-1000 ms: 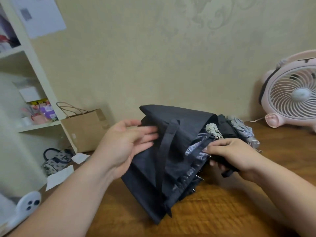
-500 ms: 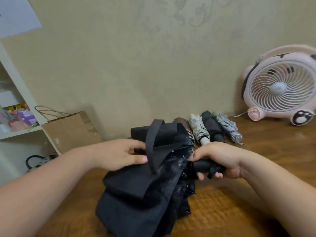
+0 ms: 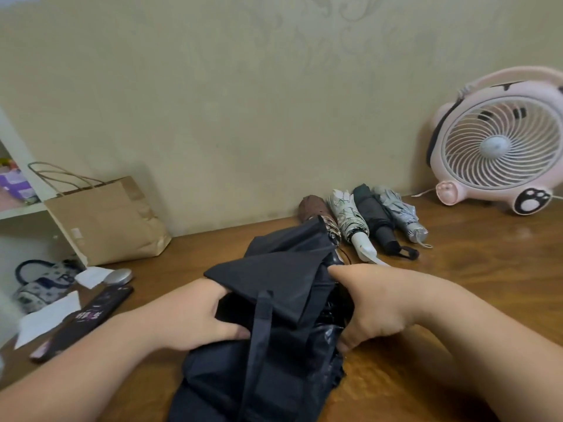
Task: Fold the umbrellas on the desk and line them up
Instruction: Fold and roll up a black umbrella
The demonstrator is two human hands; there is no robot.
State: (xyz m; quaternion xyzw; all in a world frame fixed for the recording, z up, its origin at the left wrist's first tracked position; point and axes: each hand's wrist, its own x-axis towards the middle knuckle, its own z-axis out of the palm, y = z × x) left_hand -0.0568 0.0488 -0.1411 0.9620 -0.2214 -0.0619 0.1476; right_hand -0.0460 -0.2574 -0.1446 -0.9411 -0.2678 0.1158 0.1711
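Observation:
A loose black umbrella (image 3: pixel 274 300) lies across the wooden desk (image 3: pixel 472 284) in front of me, its strap hanging down the middle. My left hand (image 3: pixel 195 318) grips a fold of its fabric, fingers tucked under the flap. My right hand (image 3: pixel 374 303) holds the umbrella's right side, near the handle end, which it hides. Behind them, several folded umbrellas lie side by side against the wall: a brown one (image 3: pixel 313 208), a white patterned one (image 3: pixel 350 220), a black one (image 3: pixel 374 217) and a grey one (image 3: pixel 399 211).
A pink fan (image 3: pixel 499 144) stands at the back right. A brown paper bag (image 3: pixel 106 220) stands at the back left beside a white shelf (image 3: pixel 18 208). A dark flat case (image 3: pixel 82 321), white papers (image 3: pixel 45 318) and a small silver object (image 3: pixel 118 275) lie at the left.
The view tilted down. My left hand went from resting flat on the fabric to gripping a fold. My right hand stayed on the umbrella's handle side. The umbrella sank lower onto the desk.

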